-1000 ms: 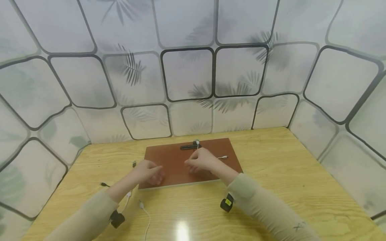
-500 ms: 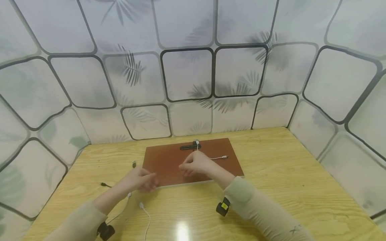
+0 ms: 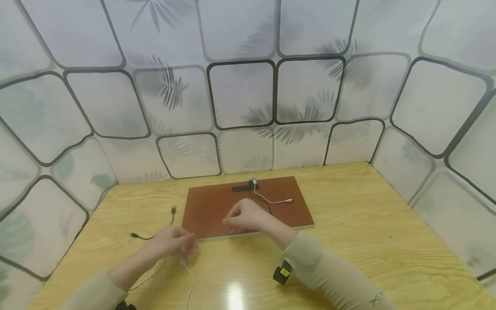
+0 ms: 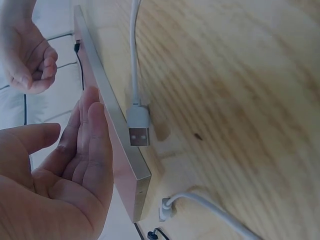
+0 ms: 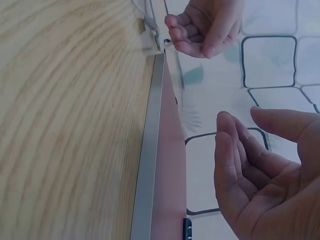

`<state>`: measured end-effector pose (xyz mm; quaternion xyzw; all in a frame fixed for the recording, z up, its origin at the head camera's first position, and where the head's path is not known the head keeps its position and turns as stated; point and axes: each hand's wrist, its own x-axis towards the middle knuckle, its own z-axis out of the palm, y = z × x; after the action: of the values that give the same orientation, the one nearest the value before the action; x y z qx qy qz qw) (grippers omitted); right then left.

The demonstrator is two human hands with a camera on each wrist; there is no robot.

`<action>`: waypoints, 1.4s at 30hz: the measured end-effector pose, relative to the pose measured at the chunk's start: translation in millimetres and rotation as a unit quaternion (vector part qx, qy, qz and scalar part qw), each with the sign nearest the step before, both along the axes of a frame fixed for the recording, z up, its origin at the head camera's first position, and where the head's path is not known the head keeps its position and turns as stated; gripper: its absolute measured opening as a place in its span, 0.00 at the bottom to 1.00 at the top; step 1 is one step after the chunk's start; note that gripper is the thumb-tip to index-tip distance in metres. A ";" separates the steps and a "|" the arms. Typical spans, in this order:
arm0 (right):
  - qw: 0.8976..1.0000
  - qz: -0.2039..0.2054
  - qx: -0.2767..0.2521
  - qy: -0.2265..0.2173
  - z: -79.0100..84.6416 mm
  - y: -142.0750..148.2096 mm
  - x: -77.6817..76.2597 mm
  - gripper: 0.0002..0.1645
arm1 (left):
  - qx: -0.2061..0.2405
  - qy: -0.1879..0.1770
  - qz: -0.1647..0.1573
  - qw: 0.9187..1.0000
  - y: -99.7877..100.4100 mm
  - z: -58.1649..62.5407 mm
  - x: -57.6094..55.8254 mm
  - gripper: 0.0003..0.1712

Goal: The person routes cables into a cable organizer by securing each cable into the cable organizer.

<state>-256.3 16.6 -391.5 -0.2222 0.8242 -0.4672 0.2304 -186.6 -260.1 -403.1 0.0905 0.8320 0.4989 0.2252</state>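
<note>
My left hand (image 3: 170,243) hovers over the front left corner of a reddish-brown board (image 3: 209,206), its fingers loosely bent and holding nothing. Above the board's front part is my right hand (image 3: 246,215), fingers relaxed; the right wrist view shows nothing in that hand (image 5: 265,180). A white USB cable (image 3: 190,280) lies on the table just below the left hand, its metal plug (image 4: 139,125) plain in the left wrist view. Another white cable (image 3: 149,277) runs partly hidden under the left forearm. A short black cable (image 3: 145,237) with a USB end lies left of the board.
At the board's back edge sits a black bar (image 3: 242,188) with a small plug block and a white cable (image 3: 267,200) curving right across the board. A thin dark cord passes beneath the right hand. Behind the wooden table (image 3: 348,241) hangs a patterned curtain (image 3: 240,94).
Both hands have drawn left and toward the person, the left one coming off the board to its front corner. More of the white cable on the board now shows. The cables have not moved.
</note>
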 end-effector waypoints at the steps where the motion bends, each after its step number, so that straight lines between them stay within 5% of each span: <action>1: 1.000 0.003 0.001 0.003 0.3 -1.3 1.3 0.13 | 0.002 -0.004 0.002 1.000 -0.9 -0.4 1.8 0.22; 14: 0.999 0.017 -0.036 -0.022 -4.1 -20.5 17.7 0.10 | 0.001 -0.002 -0.020 1.000 -8.7 -6.8 25.1 0.19; 33: 0.999 0.031 -0.030 -0.026 -8.3 -41.5 33.5 0.07 | -0.109 0.038 -0.008 0.993 -13.7 -14.4 57.4 0.16; 42: 0.999 0.044 -0.020 -0.019 -14.4 -51.5 45.0 0.07 | -0.066 0.025 -0.024 0.997 -13.6 -18.2 76.4 0.14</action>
<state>-211.2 -34.9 -405.8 -0.2540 0.7994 -0.4773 0.2619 -110.2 -273.7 -421.4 0.1079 0.8659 0.4351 0.2219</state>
